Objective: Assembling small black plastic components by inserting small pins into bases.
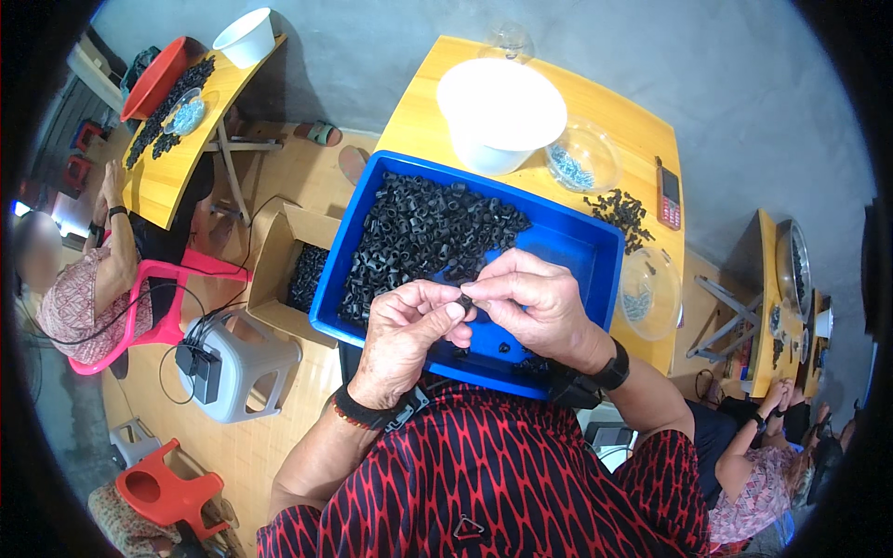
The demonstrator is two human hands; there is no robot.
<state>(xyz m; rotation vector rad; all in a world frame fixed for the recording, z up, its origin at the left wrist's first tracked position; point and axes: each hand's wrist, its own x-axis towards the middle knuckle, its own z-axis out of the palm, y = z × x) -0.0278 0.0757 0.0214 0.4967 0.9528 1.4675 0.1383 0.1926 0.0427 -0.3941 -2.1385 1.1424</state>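
Yellow wooden tabletop (pixel 642 139) fills the upper middle of my view, carrying a deep blue plastic tray (pixel 577 244) heaped on its left side with small black rubber rings (pixel 419 237). Beyond the tray stands a round white plastic bowl (pixel 500 110), and to its right a clear plastic dish (pixel 581 160) holding pale screws. A second clear dish (pixel 648 293) sits at the tray's right edge. I see both hands close together over the tray's near side: left hand (pixel 405 339) and right hand (pixel 535 302) meet at the fingertips, pinching one small black ring (pixel 465 302) between them, just above the tray's bare blue floor.
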